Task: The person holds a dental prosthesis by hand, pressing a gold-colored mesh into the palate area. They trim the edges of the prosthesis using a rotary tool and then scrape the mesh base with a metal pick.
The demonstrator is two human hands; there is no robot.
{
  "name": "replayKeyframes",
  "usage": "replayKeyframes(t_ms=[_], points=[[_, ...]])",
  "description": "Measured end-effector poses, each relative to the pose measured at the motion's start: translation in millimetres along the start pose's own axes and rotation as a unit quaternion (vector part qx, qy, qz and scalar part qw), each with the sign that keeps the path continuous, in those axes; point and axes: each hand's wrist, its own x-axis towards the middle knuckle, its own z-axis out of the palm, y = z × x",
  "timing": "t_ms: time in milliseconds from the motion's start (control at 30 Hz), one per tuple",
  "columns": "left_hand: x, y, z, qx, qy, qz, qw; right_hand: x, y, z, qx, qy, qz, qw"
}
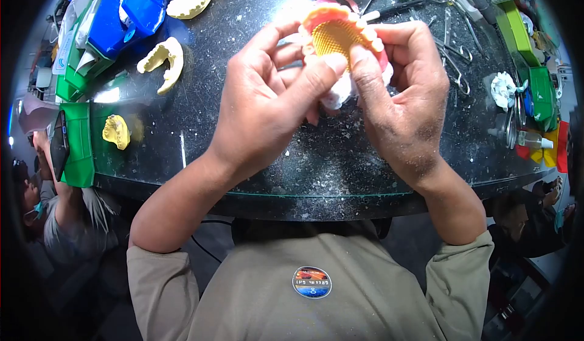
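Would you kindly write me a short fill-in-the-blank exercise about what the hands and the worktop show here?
1. Both hands, left hand and right hand, hold a denture model whose mesh centre is ____ in colour.
2. The two thumbs press on the model's ____ centre.
3. The pale jaw cast lies on the dark worktop to the person's ____.
4. The trays at the worktop's left edge are ____.

Missing words: yellow; mesh; left; green

A glossy pink wax denture [331,21] with gold metal mesh sits above a dusty, speckled black stone worktop [316,158].
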Motion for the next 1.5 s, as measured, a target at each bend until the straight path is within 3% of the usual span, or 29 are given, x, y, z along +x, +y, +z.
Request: replayKeyframes(t_ms=[233,267,367,500,633,900,1100,1400,1500], points=[[-1,3,0,0.081,0.039,0.027,0.996,-1,3,3,0.020,-0.031,0.021,0.999],[2,-6,-3,0.092,0.047,0.086,0.991,-1,4,3,-0.001,-0.052,0.050,0.997],[5,-12,-5,0.120,0.046,0.144,0.981,-1,-1,2,-0.014,-0.070,0.009,0.997],[2,-9,-4,0.139,0.020,0.142,0.980,4,8,-1,-0.006,-0.085,-0.045,0.995],[1,-9,-4,0.149,0.001,0.130,0.980,4,3,-5,0.062,-0.104,0.027,0.992],[-1,-3,-5,0.156,-0.032,0.110,0.981,-1,-6,-2,0.100,-0.071,0.070,0.990],[-2,-4,3,0.080,0.008,0.084,0.993,0,-5,-2,0.146,-0.051,0.093,0.984],[2,-7,-7,0.199,-0.005,0.135,0.971,4,-11,-7,0.209,-0.088,0.154,0.962],[-1,-2,-10,0.206,-0.041,0.101,0.972,6,-9,-10,0.233,-0.107,0.150,0.955]])
